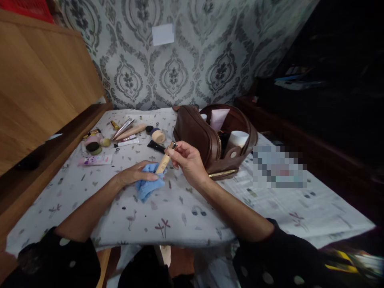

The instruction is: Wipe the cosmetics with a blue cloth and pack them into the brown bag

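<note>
My right hand [188, 162] pinches the shiny cap of a slim beige foundation bottle [164, 163], which tilts with its cap up and to the right. A blue cloth [147, 187] is bunched in my left hand [134, 175], its fingers closed round it. The bottle's lower end rests against the cloth, by the left thumb. Just behind the hands lies a black tube [155, 146]. To the right stands an open brown toiletry bag [196, 138], holding a pink tube [219, 119] and a white-lidded jar [239, 138].
Several cosmetics lie at the back left: a silver tube [123, 129], a white tube [128, 142], a round beige jar [158, 136] and a purple-printed tube [95, 160]. A wooden cabinet [45, 76] borders the left side. The patterned tablecloth [186, 224] reaches the front edge.
</note>
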Demonstrator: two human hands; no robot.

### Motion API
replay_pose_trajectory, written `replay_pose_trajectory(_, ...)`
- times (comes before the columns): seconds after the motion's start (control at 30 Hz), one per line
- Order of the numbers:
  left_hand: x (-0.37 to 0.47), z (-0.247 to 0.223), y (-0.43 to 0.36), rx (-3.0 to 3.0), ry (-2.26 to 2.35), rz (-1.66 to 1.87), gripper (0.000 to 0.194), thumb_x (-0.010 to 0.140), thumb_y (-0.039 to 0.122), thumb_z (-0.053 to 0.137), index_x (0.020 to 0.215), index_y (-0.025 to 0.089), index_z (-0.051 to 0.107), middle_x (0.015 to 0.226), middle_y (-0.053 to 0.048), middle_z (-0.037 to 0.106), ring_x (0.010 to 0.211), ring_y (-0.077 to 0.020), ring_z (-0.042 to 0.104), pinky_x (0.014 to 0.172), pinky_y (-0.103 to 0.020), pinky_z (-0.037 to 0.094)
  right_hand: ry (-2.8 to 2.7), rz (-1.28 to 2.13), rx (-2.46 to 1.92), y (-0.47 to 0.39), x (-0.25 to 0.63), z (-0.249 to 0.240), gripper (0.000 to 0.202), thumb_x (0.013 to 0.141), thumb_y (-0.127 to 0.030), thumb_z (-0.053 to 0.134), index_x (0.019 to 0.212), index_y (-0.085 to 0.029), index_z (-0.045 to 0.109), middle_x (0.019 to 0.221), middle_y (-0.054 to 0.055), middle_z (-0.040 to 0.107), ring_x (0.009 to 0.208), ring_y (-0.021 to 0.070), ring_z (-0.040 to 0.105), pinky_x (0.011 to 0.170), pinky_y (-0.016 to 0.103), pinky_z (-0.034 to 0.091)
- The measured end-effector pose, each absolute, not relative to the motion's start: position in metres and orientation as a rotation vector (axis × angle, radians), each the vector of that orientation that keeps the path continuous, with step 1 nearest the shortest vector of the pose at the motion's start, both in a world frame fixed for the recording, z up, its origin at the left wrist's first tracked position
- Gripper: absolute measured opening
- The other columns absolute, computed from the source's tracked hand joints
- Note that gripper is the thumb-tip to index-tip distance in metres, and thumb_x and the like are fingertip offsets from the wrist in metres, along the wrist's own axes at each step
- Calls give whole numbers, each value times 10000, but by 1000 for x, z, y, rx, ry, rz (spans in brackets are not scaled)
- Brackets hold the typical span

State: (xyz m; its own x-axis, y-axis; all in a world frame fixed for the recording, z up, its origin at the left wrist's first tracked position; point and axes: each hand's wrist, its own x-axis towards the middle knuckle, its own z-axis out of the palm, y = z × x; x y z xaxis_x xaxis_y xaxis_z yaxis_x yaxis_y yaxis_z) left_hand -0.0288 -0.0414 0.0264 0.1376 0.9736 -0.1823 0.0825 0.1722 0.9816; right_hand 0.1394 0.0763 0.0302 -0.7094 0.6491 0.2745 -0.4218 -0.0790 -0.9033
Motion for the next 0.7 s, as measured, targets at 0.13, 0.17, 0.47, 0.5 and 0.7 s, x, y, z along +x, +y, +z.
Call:
replay_pose_trajectory(0.13, -27, 27, -42, 1169, 1246, 899, 412, 710, 432, 791, 959, 110, 723, 840, -45, 723, 739, -158, 644, 682, -227, 500, -1426, 1913, -189, 75, 148, 38, 502, 667, -468, 878, 904, -212, 517, 690, -67, 597, 465, 63, 494, 420, 190, 380)
replay_pose_trajectory(0.17, -26, 27, -43, 1152, 1261, 909, 412, 710, 435, 787, 956, 110, 730, 845, -47, 730, 740, -160, 649, 684, -228, 504, -1420, 1919, -166, 75, 152, 39, 513, 677, -461, 876, 953, -219, 517, 713, -66, 609, 479, 68, 523, 429, 191, 403)
replay_pose_trajectory(0.47, 10, 43, -36, 1211, 1178, 796, 379, 724, 407, 780, 997, 146, 748, 865, -33, 729, 757, -147, 645, 697, -220, 509, -1602, 1772, -105, 81, 219, 64, 294, 873, -380, 744, 1012, -190, 567, 778, -14, 653, 576, 95, 640, 489, 200, 509)
replay_pose_trajectory(0.5, 15, 47, -34, 1236, 1172, 757, 368, 743, 410, 768, 996, 145, 741, 846, -30, 719, 742, -143, 636, 684, -221, 506, -1603, 1729, -144, 83, 229, 70, 291, 877, -376, 740, 1023, -192, 569, 789, -9, 666, 571, 94, 640, 485, 200, 510)
replay_pose_trajectory(0.7, 61, 77, -20, 1635, 1272, 696, 347, 926, 409, 573, 1159, 168, 664, 869, -37, 678, 750, -156, 620, 687, -250, 508, -1468, 1238, -334, 107, 283, 119, 225, 853, -346, 773, 980, -238, 621, 838, 3, 719, 554, 107, 617, 495, 244, 517)
